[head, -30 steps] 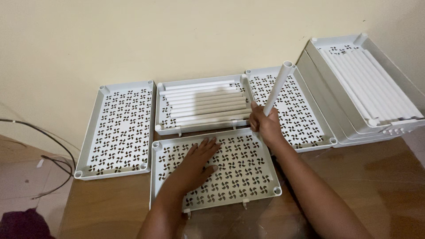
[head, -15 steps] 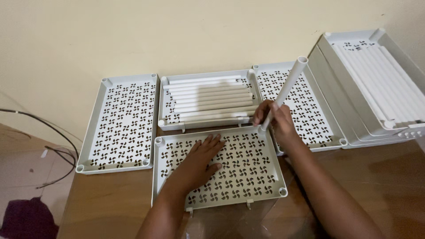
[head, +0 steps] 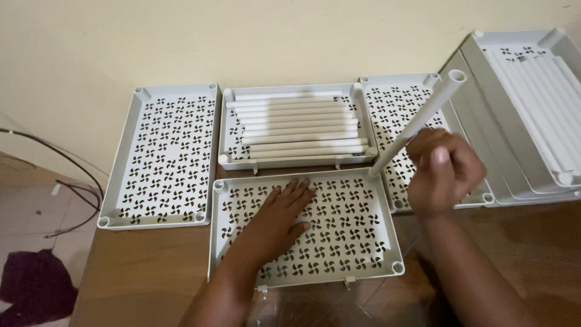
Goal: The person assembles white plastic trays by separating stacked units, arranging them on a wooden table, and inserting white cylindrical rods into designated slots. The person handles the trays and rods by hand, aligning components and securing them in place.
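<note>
The left hand (head: 279,215) lies flat and open, palm down, on the perforated tray (head: 305,227) nearest the front edge of the counter (head: 151,266), and that pressing looks meant to keep the light tray from sliding. The right hand (head: 442,172) is closed around a white tube (head: 417,124), gripping it low and holding it tilted, its open top leaning away toward the wall and its foot set at the tray's far right corner, where a round socket would take it; the matching socket at the near right corner (head: 397,267) stands open. Just behind, touching the front tray's far rim, a second tray (head: 225,145) serves as a holder for more tubes (head: 296,124) laid side by side, within easy reach. A bare tray (head: 160,157) lies toward the left edge, another (head: 387,103) sits partly behind the right hand, and a leaning stack of trays (head: 532,103) fills the far right corner. Dark cables (head: 60,181) trail on the floor to the left.
</note>
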